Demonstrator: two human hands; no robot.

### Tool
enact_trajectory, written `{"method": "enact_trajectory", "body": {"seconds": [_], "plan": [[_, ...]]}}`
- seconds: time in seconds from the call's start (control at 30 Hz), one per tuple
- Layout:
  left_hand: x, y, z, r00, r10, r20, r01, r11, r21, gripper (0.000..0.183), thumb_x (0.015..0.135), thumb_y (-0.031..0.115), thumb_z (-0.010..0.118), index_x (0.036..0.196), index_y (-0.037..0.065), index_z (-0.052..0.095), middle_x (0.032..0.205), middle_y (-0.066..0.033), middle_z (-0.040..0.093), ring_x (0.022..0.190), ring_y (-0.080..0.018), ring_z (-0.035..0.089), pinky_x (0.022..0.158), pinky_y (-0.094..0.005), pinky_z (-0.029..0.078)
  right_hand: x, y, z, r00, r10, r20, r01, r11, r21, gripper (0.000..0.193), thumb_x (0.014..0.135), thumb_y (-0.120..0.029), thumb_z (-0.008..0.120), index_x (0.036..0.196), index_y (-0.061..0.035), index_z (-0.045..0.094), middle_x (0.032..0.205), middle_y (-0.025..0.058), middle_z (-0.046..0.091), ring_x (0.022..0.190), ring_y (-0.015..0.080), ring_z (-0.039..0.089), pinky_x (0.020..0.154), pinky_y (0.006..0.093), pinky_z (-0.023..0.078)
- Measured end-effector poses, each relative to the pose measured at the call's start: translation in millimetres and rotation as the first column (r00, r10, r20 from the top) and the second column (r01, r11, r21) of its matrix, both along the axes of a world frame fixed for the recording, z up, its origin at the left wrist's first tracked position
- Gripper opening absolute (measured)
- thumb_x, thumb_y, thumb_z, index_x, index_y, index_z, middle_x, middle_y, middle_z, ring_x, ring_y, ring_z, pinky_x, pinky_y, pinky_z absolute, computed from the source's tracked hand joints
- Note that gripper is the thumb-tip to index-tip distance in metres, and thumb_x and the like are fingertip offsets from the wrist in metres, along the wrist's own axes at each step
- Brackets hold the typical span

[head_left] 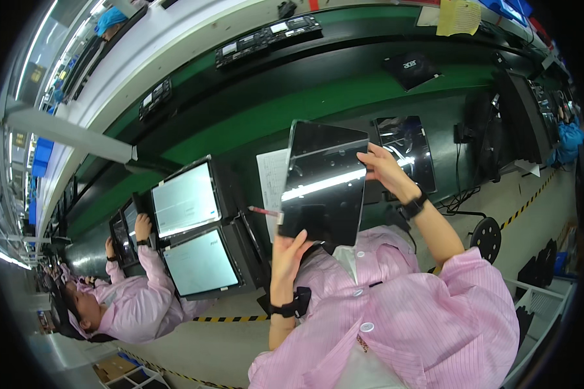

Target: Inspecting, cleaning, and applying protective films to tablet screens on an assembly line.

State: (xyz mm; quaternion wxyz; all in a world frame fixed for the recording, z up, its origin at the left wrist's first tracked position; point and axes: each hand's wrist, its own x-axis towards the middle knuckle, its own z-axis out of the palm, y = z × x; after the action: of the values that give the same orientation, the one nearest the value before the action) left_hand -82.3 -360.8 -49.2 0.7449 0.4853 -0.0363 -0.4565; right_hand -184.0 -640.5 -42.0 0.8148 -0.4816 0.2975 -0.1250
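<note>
Black screen panel [324,188], just one, gripped by left hand [287,256] + right hand [389,174]; two lit displays [185,201] in black housings [230,188] left of it.

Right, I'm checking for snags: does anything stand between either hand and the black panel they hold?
Nothing visible does. The left hand grips the panel near its lower left corner, and the right hand holds its right edge. What lies behind the panel is hidden.

Left hand [287,257] low, right hand [392,174] higher, each mid-grip.
</note>
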Motion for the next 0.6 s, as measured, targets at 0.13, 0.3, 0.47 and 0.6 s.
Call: {"method": "enact_trajectory", "body": {"seconds": [0.13,0.3,0.47,0.6], "plan": [[6.1,-56.6,-78.4,0.983,-0.141,-0.114,0.152,0.984,0.093,0.034,0.087,0.0,0.055,0.119,0.004,0.046,0.108,-0.0075,0.058,0.099,-0.0181,0.058,0.085,-0.0377,0.051,5.9,-74.8,-75.9,0.965,0.019,-0.26,-0.065,0.983,-0.171,0.027,0.088,-0.021,0.057,0.113,-0.01,0.052,0.092,-0.0005,0.058,0.082,0.0096,0.059,0.069,0.0274,0.052],[6.0,-112.0,-133.2,0.939,-0.301,0.169,0.183,0.849,0.496,0.032,0.079,0.015,0.07,0.099,-0.001,0.051,0.084,-0.0118,0.063,0.061,-0.0144,0.063,0.052,-0.025,0.052,7.8,-146.9,-119.7,0.945,0.035,-0.325,-0.157,0.92,-0.358,0.042,0.082,-0.021,0.066,0.115,0.0025,0.054,0.08,0.0066,0.062,0.074,0.0142,0.064,0.05,0.0276,0.052],[-14.8,-131.2,-22.5,0.634,-0.598,0.491,-0.199,0.488,0.85,0.066,0.082,0.018,0.065,0.133,-0.002,0.028,0.098,-0.017,0.064,0.076,-0.0238,0.064,0.066,-0.0323,0.049,-19.4,-271.9,-50.6,0.836,-0.048,-0.546,-0.29,0.807,-0.515,0.032,0.081,-0.03,0.064,0.079,0.0021,0.066,0.073,0.0107,0.067,0.057,0.0138,0.062,0.048,0.0284,0.051],[-5.6,-180.9,114.1,0.71,-0.464,0.53,0.211,0.858,0.468,0.042,0.086,0.01,0.058,0.124,-0.002,0.046,0.101,-0.0145,0.064,0.093,-0.0225,0.062,0.078,-0.0315,0.048,-44.0,-443.9,-115.6,0.799,-0.465,-0.381,-0.384,0.092,-0.919,0.071,0.072,-0.055,0.065,0.112,0.0026,0.056,0.101,0.0222,0.063,0.094,0.0335,0.061,0.081,0.0391,0.047]]}}
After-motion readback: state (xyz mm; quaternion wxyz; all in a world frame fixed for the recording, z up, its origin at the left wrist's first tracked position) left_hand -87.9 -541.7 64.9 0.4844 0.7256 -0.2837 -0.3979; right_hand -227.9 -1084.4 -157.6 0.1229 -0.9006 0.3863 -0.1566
